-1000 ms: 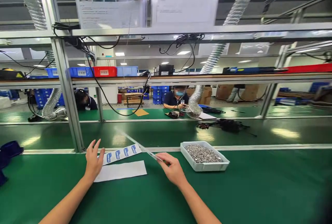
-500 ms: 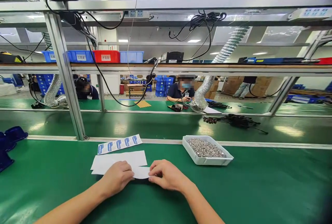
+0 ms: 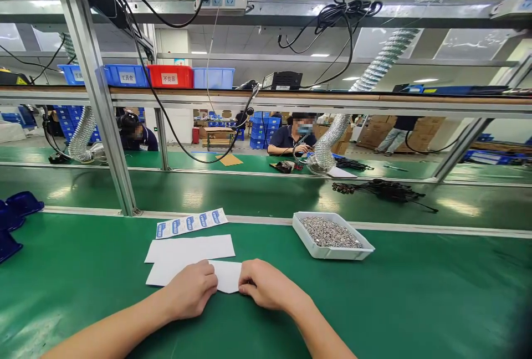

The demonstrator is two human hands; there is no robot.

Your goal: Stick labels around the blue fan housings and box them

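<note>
A strip of white paper [image 3: 228,276] lies across the green worktop, its front edge slightly bent. My left hand [image 3: 193,288] is closed on its middle, fingers curled down over it. At its right end my right hand [image 3: 266,284] pinches the paper between thumb and fingers. Just behind is a second white paper strip [image 3: 189,248], partly overlapped by the first. Farther back rests a sheet of blue-and-white printed labels [image 3: 191,223]. The undersides of both hands' fingertips are hidden.
A white tray [image 3: 366,252] heaped with small metal parts stands at the right. Dark blue plastic pieces [image 3: 19,209] sit at the far left. Beyond a metal frame post [image 3: 106,126], black cables [image 3: 380,190] lie on the green surface, and a masked co-worker [image 3: 293,136] sits opposite.
The held paper, raised and curved before, now lies flatter on the worktop. Both hands have pressed down with it, and the camera view has tilted slightly downward.
</note>
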